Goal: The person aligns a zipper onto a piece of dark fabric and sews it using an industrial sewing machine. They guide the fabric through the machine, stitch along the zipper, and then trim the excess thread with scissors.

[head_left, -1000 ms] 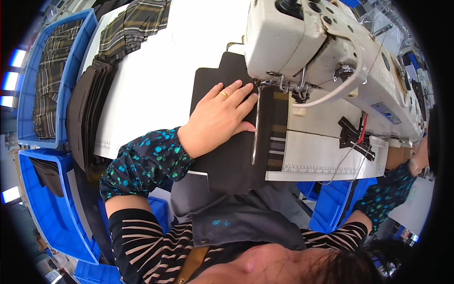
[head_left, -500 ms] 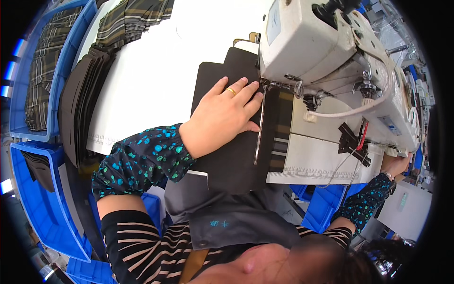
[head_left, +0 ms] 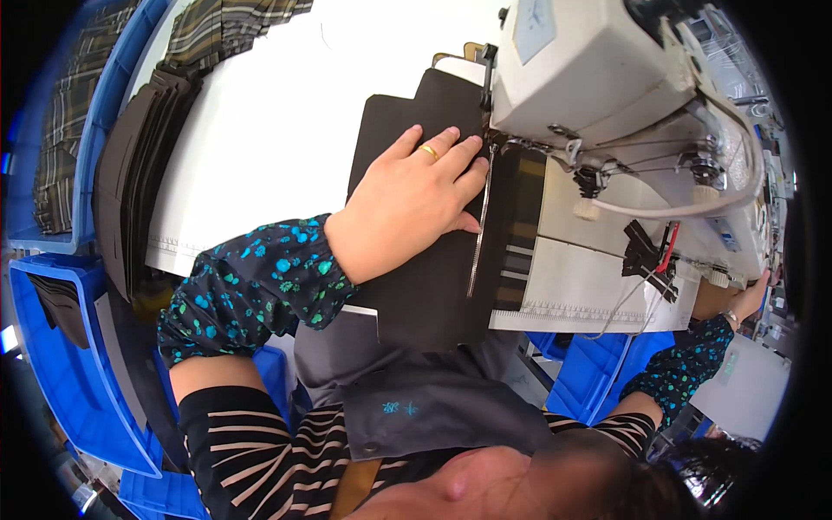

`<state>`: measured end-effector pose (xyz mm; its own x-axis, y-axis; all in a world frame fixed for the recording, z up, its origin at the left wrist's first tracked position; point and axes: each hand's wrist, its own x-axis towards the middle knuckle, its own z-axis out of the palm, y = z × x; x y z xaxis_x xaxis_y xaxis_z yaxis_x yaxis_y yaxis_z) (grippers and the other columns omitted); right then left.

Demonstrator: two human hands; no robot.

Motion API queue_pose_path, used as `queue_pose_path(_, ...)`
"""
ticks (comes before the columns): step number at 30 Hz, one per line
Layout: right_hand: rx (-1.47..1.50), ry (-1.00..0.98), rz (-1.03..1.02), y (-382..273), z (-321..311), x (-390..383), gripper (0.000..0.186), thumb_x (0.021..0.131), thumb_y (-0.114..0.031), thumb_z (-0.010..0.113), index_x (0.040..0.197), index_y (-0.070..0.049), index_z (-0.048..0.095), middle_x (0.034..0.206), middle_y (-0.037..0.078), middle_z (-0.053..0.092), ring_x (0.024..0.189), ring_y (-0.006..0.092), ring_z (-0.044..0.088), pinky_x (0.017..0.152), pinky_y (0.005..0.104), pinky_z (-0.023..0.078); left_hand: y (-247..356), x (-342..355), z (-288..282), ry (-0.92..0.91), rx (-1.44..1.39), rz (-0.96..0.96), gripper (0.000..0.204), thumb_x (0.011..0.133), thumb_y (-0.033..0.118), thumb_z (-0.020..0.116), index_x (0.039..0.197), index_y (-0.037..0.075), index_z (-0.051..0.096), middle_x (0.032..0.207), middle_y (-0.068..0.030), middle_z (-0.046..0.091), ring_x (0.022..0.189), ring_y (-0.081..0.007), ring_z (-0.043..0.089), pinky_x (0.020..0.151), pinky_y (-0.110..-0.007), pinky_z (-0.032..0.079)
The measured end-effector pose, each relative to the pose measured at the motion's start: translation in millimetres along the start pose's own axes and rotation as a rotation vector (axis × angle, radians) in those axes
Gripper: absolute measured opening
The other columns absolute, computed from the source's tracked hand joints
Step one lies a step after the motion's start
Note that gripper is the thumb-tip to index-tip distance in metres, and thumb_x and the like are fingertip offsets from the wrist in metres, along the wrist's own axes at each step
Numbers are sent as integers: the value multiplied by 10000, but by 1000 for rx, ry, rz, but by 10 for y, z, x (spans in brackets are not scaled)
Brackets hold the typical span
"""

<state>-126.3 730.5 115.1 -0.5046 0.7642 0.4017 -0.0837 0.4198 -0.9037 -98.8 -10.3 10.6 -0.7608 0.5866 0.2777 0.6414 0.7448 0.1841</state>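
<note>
My left hand [head_left: 407,202] lies flat with fingers spread on a dark brown fabric panel [head_left: 416,299], holding nothing. A metal-toothed zipper [head_left: 480,230] runs along the panel just right of my thumb, up to the needle area of a white sewing machine [head_left: 598,74]. Plaid cloth [head_left: 515,260] shows at the panel's right side. Over at the far right, my right hand [head_left: 750,296] is beside the right end of the machine. Its fingers are mostly hidden, so its grip does not show.
Stacked dark brown pieces [head_left: 139,186] and folded plaid cloth [head_left: 221,30] lie on the white table [head_left: 251,147] at left. Blue bins [head_left: 74,364] stand beyond its left edge. Dark zipper pieces [head_left: 643,260] and a red-handled tool [head_left: 668,247] lie below the machine arm.
The whole view has shifted slightly, with the machine appearing farther right. My left hand stays flat on the panel, and my right hand appears a little farther right and higher.
</note>
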Motion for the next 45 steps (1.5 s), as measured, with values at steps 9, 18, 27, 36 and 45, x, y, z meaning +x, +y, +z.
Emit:
queue_pose_path(9,85,-70,-120,122,34,-321,570,1094,-417,530,1490,-8,533,1409,111,639,1240,279,640,1033,430,522,-12,-19,58,38,-13,-10,621,842,453,767,1342,104,650,1435,-79,625,1377,-276,570,1137,-479,475)
queue_pose_path(18,113,-163,-98,151,-58,-327,591,1102,-445,478,1566,-81,455,1472,123,589,1311,319,603,1072,486,509,-18,-18,84,51,-7,-10,631,847,471,760,1354,114,644,1445,-71,623,1385,-269,565,1147,-478,466)
queue_pose_path(27,173,-135,-55,202,-46,-320,603,1099,-478,486,1513,-41,518,1489,119,585,1351,317,572,1125,484,465,-26,-25,106,42,-17,-7,650,852,474,756,1378,113,637,1463,-74,613,1398,-271,553,1160,-482,456)
queue_pose_path(36,186,-72,-46,217,59,-447,500,1144,-394,420,1445,-30,581,1434,101,632,1267,281,635,1058,444,523,-9,-10,63,13,-8,-5,656,862,466,755,1392,100,629,1476,-79,601,1400,-285,545,1161,-489,450)
queue_pose_path(45,-134,32,-181,330,-106,-355,448,1124,-313,450,1337,39,630,1334,165,683,1197,302,668,1068,406,499,11,44,-1,6,30,25,646,882,499,730,1387,108,640,1468,-72,608,1392,-287,558,1154,-502,444)
